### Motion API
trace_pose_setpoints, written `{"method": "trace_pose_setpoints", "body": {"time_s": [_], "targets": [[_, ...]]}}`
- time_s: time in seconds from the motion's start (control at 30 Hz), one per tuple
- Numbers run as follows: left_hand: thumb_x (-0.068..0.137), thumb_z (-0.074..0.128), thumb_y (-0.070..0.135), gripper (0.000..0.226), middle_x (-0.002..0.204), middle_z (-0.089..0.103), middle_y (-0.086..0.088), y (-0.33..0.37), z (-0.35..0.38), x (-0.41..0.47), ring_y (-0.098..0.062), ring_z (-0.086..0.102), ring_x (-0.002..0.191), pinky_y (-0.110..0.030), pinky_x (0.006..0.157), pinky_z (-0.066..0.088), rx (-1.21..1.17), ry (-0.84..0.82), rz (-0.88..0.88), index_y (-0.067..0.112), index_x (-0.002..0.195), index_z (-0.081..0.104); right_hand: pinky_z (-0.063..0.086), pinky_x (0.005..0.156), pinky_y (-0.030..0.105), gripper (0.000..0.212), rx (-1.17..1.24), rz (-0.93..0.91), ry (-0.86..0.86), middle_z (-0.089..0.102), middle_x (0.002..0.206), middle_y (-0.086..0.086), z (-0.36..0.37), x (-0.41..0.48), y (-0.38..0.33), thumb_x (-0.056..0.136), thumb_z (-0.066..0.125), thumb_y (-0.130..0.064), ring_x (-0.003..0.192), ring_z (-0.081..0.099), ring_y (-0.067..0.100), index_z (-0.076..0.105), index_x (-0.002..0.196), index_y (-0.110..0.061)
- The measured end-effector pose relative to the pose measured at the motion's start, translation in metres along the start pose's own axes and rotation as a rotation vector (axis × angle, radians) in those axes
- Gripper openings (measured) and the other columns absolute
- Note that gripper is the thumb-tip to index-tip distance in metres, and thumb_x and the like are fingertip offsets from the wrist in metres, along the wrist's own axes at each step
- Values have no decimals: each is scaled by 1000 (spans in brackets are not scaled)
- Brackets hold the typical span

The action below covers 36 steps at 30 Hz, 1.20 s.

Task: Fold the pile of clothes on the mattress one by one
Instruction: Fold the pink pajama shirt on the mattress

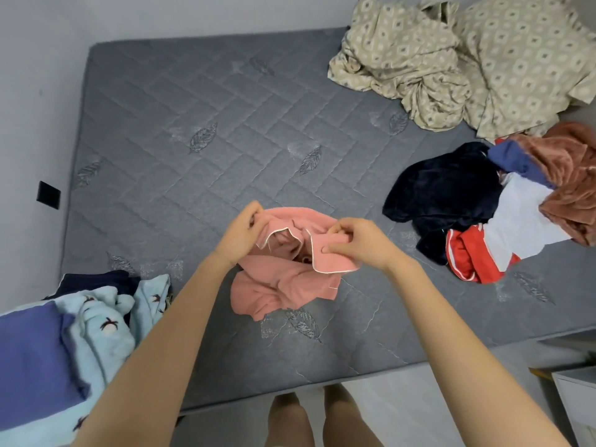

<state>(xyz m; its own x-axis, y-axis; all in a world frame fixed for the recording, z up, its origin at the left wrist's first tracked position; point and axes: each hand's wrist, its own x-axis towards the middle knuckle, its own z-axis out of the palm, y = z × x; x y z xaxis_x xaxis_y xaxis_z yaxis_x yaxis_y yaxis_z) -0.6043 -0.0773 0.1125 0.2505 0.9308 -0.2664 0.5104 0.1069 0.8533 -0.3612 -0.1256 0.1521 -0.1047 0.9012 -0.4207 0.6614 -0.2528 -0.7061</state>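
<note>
A crumpled pink garment [283, 285] with a white-stitched hem hangs over the middle of the grey quilted mattress [193, 124]. My left hand [242, 233] grips its upper left edge. My right hand [358, 243] pinches a fold of the hem on the right. The lower part of the garment touches the mattress. A loose pile of clothes [483, 208] lies at the right: dark navy, white, red with white stripes, blue and rust-brown pieces.
Folded light-blue patterned and blue clothes [64, 343] sit at the mattress's near left corner. Beige patterned bedding [451, 59] is bunched at the far right. A wall runs along the left. My legs stand at the near edge, white furniture [577, 404] at lower right.
</note>
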Motion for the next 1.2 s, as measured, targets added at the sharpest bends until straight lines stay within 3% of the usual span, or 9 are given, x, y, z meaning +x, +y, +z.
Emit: {"method": "trace_pose_setpoints", "body": {"time_s": [0.17, 0.27, 0.33, 0.4, 0.47, 0.53, 0.83, 1.03, 1.2], "targets": [[96, 50, 6, 20, 68, 29, 5, 28, -5, -14, -4, 27, 57, -19, 59, 30, -50, 167, 112, 9, 81, 38, 30, 62, 26, 26, -177, 33, 191, 54, 73, 1, 3, -7, -11, 78, 78, -29, 79, 48, 23, 71, 86, -5], [96, 54, 8, 21, 70, 32, 5, 47, -14, -24, -4, 31, 63, -14, 64, 32, -87, 251, 191, 9, 80, 40, 30, 84, 28, 29, -184, 79, 391, 45, 99, -5, 5, -12, -11, 74, 80, -41, 100, 36, 14, 74, 86, -16], [95, 56, 8, 21, 73, 35, 5, 59, -17, -31, -3, 33, 66, -13, 66, 33, -112, 273, 241, 9, 80, 41, 32, 89, 27, 31, 43, 115, 419, 41, 107, -1, 4, -17, -14, 73, 82, -34, 103, 35, 10, 70, 77, -5], [94, 57, 9, 20, 73, 37, 6, 70, -19, -39, -1, 35, 66, -14, 68, 33, -115, 287, 261, 7, 80, 43, 37, 68, 26, 35, 301, 93, 357, 46, 81, 3, 2, -23, -19, 75, 82, -22, 78, 44, 9, 58, 60, 0], [93, 59, 11, 20, 73, 39, 7, 80, -20, -49, 1, 37, 67, -14, 69, 34, -95, 323, 269, 4, 80, 45, 29, 52, 22, 40, 460, 118, 282, 40, 59, -4, 0, -32, -26, 80, 77, -18, 54, 37, 5, 46, 55, -14], [91, 62, 12, 20, 74, 43, 9, 89, -21, -59, -1, 40, 69, -14, 72, 35, -88, 382, 279, 2, 81, 49, 28, 51, 23, 36, 511, 119, 258, 41, 60, -3, -1, -39, -32, 84, 73, -19, 55, 38, 8, 45, 61, -17], [82, 75, 20, 25, 78, 52, 11, 142, 8, -120, 4, 50, 70, -11, 74, 39, -201, 635, 230, 9, 84, 53, 30, 56, 22, 38, 294, -194, 525, 37, 64, -8, -24, -98, -60, 90, 64, -25, 57, 34, 5, 33, 67, -21], [83, 73, 19, 28, 69, 48, 5, 178, -1, -158, -1, 45, 64, -10, 68, 38, -247, 769, 289, 2, 74, 53, 34, 57, 20, 34, 421, -380, 533, 47, 66, 1, -54, -141, -87, 82, 73, -23, 62, 41, 6, 53, 71, 2], [84, 73, 23, 31, 72, 51, 0, 194, -22, -168, -7, 47, 69, -13, 70, 39, -230, 853, 357, 1, 74, 53, 40, 63, 19, 27, 473, -494, 484, 57, 71, 6, -71, -158, -111, 82, 73, -21, 67, 50, 6, 62, 76, 3]]}}
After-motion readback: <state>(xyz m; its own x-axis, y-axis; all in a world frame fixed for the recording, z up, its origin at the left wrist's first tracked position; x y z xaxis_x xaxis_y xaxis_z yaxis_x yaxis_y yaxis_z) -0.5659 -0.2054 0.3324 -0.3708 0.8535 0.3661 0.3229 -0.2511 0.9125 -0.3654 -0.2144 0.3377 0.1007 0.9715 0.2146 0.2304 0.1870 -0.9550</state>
